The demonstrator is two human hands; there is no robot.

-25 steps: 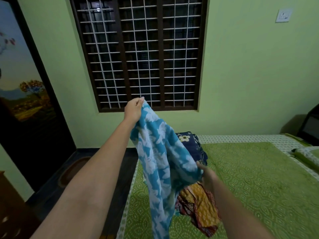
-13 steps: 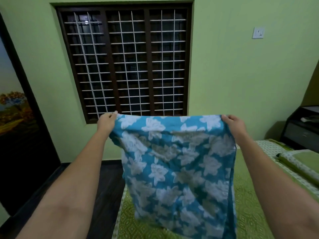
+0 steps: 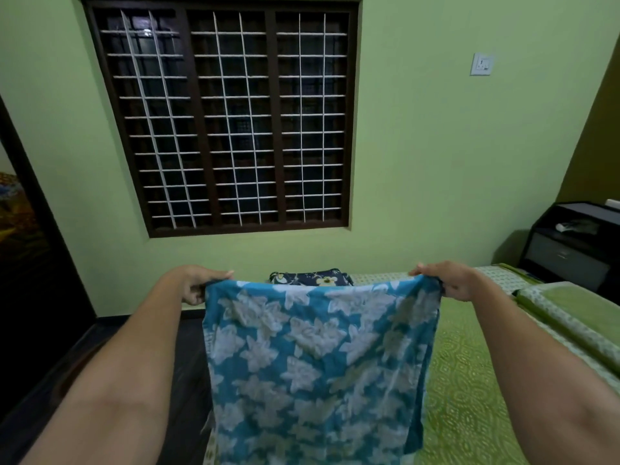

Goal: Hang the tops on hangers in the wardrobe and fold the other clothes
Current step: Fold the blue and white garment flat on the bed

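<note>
A blue garment with white flowers [image 3: 312,360] hangs spread out in front of me over the near end of the bed. My left hand [image 3: 194,283] grips its top left corner. My right hand [image 3: 446,278] grips its top right corner. The cloth falls straight down out of the bottom of the view. Behind its top edge a folded dark blue floral garment [image 3: 310,277] lies on the bed. The other clothes on the bed are hidden by the blue cloth.
A bed with a green patterned cover [image 3: 466,380] fills the lower right, with a green pillow [image 3: 577,313] at its right. A black cabinet [image 3: 570,246] stands at the far right. A barred window [image 3: 231,119] faces me. Dark floor [image 3: 84,347] and a dark door lie left.
My right hand took the other top corner and both hands spread the blue garment wide. Since half a second ago both hands have lowered it, uncovering the dark blue garment behind.
</note>
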